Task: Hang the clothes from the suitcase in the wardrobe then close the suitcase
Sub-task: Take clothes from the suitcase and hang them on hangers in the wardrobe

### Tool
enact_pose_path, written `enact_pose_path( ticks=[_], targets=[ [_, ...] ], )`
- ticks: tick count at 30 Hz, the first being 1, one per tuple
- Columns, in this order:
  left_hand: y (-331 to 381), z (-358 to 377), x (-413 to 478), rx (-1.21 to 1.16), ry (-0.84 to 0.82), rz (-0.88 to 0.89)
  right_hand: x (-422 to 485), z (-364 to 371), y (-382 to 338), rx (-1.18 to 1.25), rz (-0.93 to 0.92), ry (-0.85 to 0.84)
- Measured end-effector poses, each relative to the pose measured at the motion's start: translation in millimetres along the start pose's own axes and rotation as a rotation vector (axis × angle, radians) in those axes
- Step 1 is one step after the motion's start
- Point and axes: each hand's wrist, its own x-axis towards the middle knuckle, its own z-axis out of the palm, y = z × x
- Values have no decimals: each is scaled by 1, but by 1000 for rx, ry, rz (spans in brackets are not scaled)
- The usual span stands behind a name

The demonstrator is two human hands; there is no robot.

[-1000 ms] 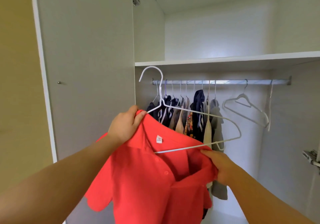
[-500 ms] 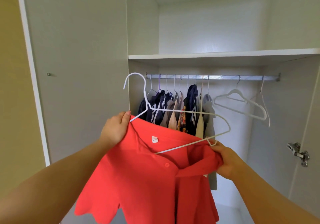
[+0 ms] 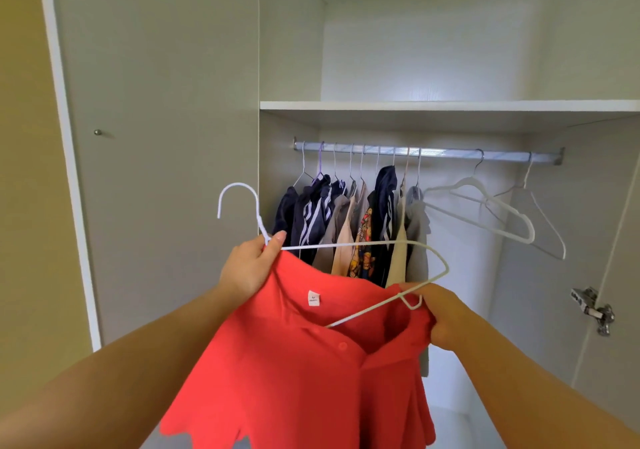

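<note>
A red polo shirt [image 3: 294,362] hangs between my hands in front of the open wardrobe. A white wire hanger [image 3: 346,246] sits partly inside its collar, hook pointing up and left. My left hand [image 3: 247,268] grips the shirt's left shoulder together with the hanger's neck. My right hand [image 3: 445,317] pinches the shirt's right shoulder at the hanger's right end. The metal rail [image 3: 446,153] runs across the wardrobe above and behind the shirt. The suitcase is out of view.
Several dark, beige and grey garments [image 3: 349,230] hang bunched at the rail's left. Two bare white hangers [image 3: 498,216] hang at its right. A shelf [image 3: 433,105] lies above the rail. The open door [image 3: 156,136] stands left; a hinge [image 3: 594,310] juts out right.
The shirt and hanger have dropped a little and shifted left relative to the rail. My right hand has slid out to the hanger's right end, and the hanger lies flatter.
</note>
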Motion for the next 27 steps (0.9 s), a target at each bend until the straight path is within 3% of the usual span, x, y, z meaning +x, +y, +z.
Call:
enact_pose_path(
  ticks=[13, 16, 19, 23, 27],
  targets=[
    [5, -5, 8, 191, -104, 158, 18, -30, 4, 31, 78, 170],
    [7, -1, 5, 356, -160, 217, 24, -32, -3, 16, -34, 226],
    [17, 10, 1, 411, -91, 232, 25, -23, -9, -110, -266, 275],
    [33, 32, 0, 532, -10, 233, 12, 11, -12, -95, -370, 118],
    [44, 48, 0, 481, -45, 163, -14, 35, -15, -255, -229, -289]
  ],
)
